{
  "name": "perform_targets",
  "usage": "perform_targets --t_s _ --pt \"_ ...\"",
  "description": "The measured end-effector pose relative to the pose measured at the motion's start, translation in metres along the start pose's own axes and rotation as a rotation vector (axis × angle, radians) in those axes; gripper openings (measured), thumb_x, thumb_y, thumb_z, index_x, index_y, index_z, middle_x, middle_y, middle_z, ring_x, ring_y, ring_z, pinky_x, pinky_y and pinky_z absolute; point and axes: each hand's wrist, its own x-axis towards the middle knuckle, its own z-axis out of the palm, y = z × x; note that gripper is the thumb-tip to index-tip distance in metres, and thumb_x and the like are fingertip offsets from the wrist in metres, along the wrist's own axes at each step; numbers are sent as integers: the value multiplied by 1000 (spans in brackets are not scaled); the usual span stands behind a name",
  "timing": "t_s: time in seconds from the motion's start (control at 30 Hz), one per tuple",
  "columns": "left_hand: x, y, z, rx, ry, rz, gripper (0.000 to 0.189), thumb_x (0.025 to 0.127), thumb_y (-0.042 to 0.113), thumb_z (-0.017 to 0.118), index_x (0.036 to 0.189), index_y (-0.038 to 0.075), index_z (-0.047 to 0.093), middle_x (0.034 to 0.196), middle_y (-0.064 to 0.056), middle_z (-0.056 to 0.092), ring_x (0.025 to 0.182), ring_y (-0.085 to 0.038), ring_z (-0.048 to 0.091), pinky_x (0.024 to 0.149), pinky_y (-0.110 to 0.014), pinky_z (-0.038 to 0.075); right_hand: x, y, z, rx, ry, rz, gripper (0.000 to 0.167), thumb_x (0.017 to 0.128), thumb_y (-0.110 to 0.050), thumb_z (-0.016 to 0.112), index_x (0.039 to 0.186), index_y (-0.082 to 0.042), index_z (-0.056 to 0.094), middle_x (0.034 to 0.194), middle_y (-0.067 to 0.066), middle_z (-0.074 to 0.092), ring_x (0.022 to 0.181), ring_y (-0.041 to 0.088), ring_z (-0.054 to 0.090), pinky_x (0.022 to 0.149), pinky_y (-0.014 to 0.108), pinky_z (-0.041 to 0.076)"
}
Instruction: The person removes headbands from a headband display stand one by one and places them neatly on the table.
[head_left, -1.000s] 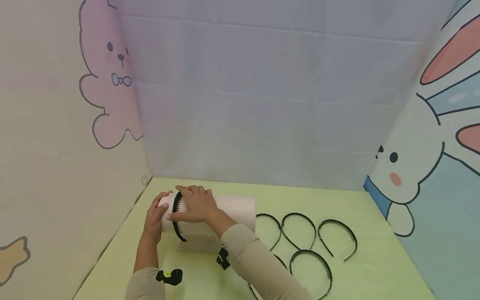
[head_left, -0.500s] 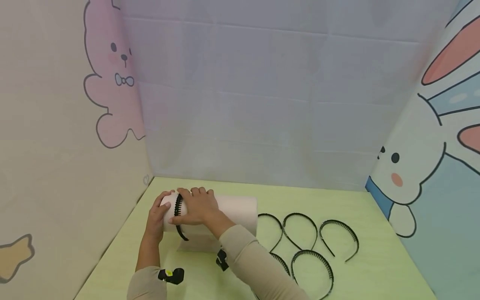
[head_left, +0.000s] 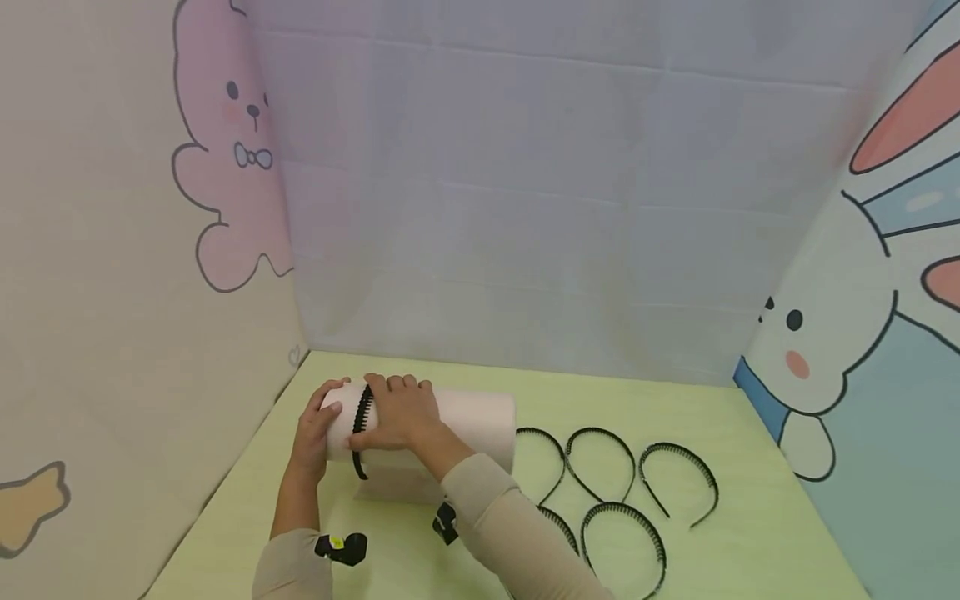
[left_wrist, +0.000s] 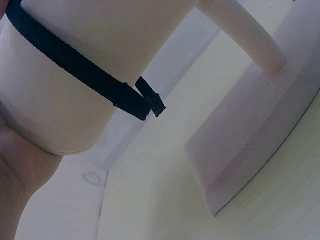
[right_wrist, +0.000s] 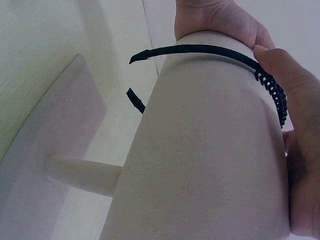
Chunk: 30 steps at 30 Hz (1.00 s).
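A pale, padded headband display stand [head_left: 476, 421] has a thick horizontal cylinder raised on a short post over a flat base [left_wrist: 245, 135]. My left hand [head_left: 309, 437] grips the cylinder's left end, thumb on the near side. Around the cylinder, close to that end, goes a black toothed headband [head_left: 362, 417]; its two tips hang below, near each other, in the left wrist view. My right hand [head_left: 405, 417] holds this headband, with the thumb on its front and the fingers over the top. In the right wrist view the thumb [right_wrist: 280, 62] lies against the toothed part.
Several black toothed headbands, among them one at the far right [head_left: 705, 471] and one nearer the front [head_left: 662, 546], lie on the light green table [head_left: 765, 500] right of the stand. My right forearm partly covers some. Printed walls enclose the table's back and sides.
My right hand and the headband have slid slightly to the right along the cylinder. The left hand keeps its grip on the cylinder's end.
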Motion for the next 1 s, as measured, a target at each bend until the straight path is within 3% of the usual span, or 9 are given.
perform_targets --t_s 0.23,0.43,0.63,1.0 --pt "4 -12 -9 26 11 -38 30 98 1 33 127 -6 32 137 -13 37 107 -14 45 78 -23 44 -8 4 -2 -5 0 41 97 67 -80 51 145 -29 26 132 -3 47 116 18 43 91 39 34" --pt "7 -21 -14 19 19 -40 30 99 7 39 128 0 37 137 -5 39 110 -17 44 78 -26 43 -12 9 -1 14 20 59 98 66 -81 52 145 -28 27 131 -2 48 116 19 44 92 40 34" --pt "6 -23 -14 5 16 -38 30 99 10 41 127 1 37 133 2 41 109 -18 44 76 -27 45 -15 12 2 22 29 71 97 67 -81 51 145 -28 27 133 -1 47 118 20 43 94 41 32" --pt "8 -22 -12 -3 16 -40 30 99 9 40 127 -1 35 135 -2 40 107 -17 46 71 -27 47 -21 17 -1 35 55 80 97 67 -80 52 143 -25 30 130 0 50 116 21 45 93 42 32"
